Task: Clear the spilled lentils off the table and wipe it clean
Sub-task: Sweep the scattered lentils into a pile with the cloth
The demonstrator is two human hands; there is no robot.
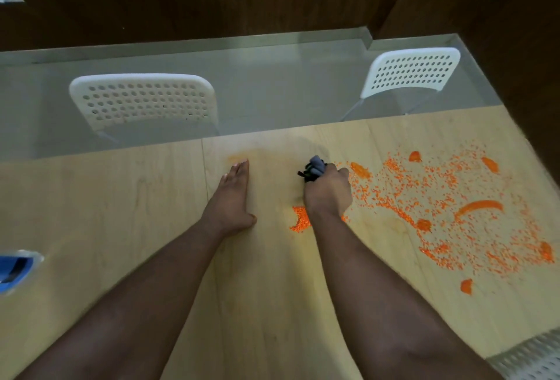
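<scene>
Orange lentils (448,206) lie scattered over the right half of the light wooden table (121,213), with thicker streaks and small heaps among them. One small heap (300,219) sits just left of my right wrist. My right hand (328,190) grips a bunched dark grey cloth (313,167) at the left edge of the spill, the cloth sticking out past the knuckles. My left hand (235,197) lies flat on the table with straight fingers, to the left of the spill and apart from it.
Two white perforated chairs (145,100) (409,71) stand across the table on a grey floor. A blue and white object (15,270) lies at the table's left edge. Another white chair's corner (533,355) shows at the bottom right. A faint orange smudge (239,156) marks the wood.
</scene>
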